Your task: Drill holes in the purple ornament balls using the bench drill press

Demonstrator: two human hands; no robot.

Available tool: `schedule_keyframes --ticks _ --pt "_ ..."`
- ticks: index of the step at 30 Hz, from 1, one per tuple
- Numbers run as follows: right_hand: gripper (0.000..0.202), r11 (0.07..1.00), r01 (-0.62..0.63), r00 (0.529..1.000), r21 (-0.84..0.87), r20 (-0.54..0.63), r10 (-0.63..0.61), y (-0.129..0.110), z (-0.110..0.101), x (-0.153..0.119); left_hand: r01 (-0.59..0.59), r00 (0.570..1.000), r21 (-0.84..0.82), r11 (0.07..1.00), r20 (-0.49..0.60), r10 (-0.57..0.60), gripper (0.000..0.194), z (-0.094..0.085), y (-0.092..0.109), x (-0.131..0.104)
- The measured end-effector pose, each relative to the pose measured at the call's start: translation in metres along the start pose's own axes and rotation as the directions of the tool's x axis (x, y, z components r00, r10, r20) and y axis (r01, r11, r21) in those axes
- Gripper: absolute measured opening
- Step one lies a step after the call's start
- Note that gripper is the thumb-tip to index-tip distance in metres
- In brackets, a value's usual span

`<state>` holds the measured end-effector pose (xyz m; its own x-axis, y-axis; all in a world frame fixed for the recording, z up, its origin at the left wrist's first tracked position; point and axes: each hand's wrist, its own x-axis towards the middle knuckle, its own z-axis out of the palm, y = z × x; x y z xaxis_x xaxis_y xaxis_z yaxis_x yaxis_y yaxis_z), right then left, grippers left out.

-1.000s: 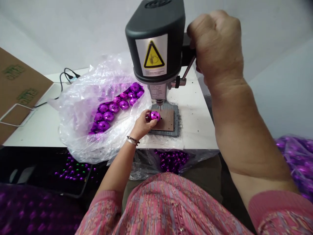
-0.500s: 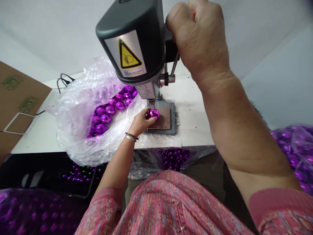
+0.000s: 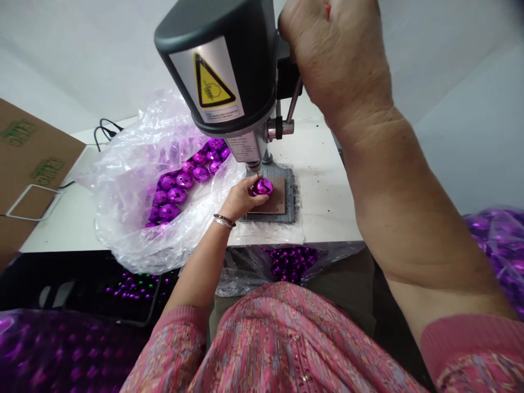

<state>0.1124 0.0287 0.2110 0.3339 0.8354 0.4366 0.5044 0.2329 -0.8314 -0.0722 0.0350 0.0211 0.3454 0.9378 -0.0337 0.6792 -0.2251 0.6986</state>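
Note:
A shiny purple faceted ball [image 3: 263, 187] is pinched in the fingers of my left hand [image 3: 241, 197], over a brown board [image 3: 277, 203] on the grey base [image 3: 289, 192] of a drill press [image 3: 216, 65]. The drill's chuck [image 3: 254, 167] is just above the ball; the bit's tip is too small to make out. High on the right, my right hand [image 3: 338, 49] is wrapped round the drill press handle [image 3: 293, 101], whose red end shows between the fingers. Several purple balls [image 3: 177, 195] lie in a clear plastic bag [image 3: 123, 191] left of my left hand.
A cardboard box [image 3: 33, 158] stands at the left, near black cables [image 3: 107, 131]. Dark shavings lie on the white table [image 3: 323, 218] around the base. Below its front edge hangs a bag of small purple pieces [image 3: 292, 263]. More purple balls in plastic [image 3: 499, 245] are at the right.
My left hand has shifted slightly to the right with the purple ball. My right hand still grips the handle, with little change in its position.

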Motion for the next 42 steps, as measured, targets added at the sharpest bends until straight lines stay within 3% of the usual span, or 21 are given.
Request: schedule_keyframes --ticks 7,10,14,21,26,31,42 --pt "0.031 0.995 0.014 0.999 0.094 -0.030 -0.011 0.008 0.005 0.003 0.034 0.999 -0.118 0.992 -0.023 -0.037 0.068 0.009 -0.008 0.000" --pt "0.034 0.988 0.135 0.990 0.072 -0.049 -0.132 0.013 0.003 -0.004 0.034 0.999 -0.154 0.987 -0.025 -0.038 0.069 0.010 -0.009 0.000" --pt "0.026 0.924 0.381 0.924 0.033 -0.039 -0.379 0.025 -0.006 -0.031 0.043 0.999 -0.189 0.981 -0.015 -0.046 0.071 0.011 -0.010 0.000" --pt "0.017 0.775 0.559 0.812 -0.296 0.003 -0.584 0.057 -0.006 -0.086 -0.034 0.999 -0.240 0.970 -0.002 0.034 0.059 0.013 -0.012 -0.001" --pt "0.021 0.714 0.578 0.779 -0.395 0.006 -0.628 0.076 0.000 -0.098 -0.065 0.998 -0.214 0.975 -0.012 0.064 0.058 0.012 -0.012 -0.002" --pt "0.010 0.594 0.628 0.654 -0.503 -0.072 -0.753 0.088 0.007 -0.105 -0.059 0.998 -0.205 0.977 -0.035 0.053 0.061 0.014 -0.014 -0.003" --pt "0.007 0.635 0.646 0.615 -0.423 -0.203 -0.762 0.095 0.020 -0.110 -0.066 0.998 -0.162 0.985 -0.015 0.064 0.063 0.015 -0.019 -0.002"
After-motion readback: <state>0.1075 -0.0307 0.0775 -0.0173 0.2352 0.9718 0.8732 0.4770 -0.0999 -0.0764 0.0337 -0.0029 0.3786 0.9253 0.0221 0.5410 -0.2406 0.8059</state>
